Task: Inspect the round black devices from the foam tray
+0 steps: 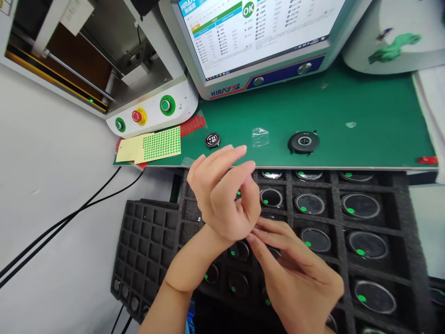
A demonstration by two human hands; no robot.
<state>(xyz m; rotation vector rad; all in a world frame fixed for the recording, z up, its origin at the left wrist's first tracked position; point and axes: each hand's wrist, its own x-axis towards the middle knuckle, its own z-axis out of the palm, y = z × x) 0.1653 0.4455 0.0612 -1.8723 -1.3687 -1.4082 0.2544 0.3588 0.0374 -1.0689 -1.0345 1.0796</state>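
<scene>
My left hand (222, 195) is raised above a black foam tray (410, 260), its fingers curled loosely; what it holds, if anything, is hidden behind the hand. My right hand (295, 278) lies below it with fingers stretched left, their tips touching the left hand's palm side. The tray holds several round watch bodies (359, 206) with green dot stickers. On the green mat (365, 116) beyond lie a small watch face (212, 140), a clear film scrap (260, 137) and a dark watch body face down (303, 142).
A sheet of green dot stickers (162, 143) lies at the mat's left edge. A test machine with red and green buttons (139, 116) stands at left, a monitor showing OK (257, 32) behind. A second foam tray (146, 250) and black cables (62, 222) lie at lower left.
</scene>
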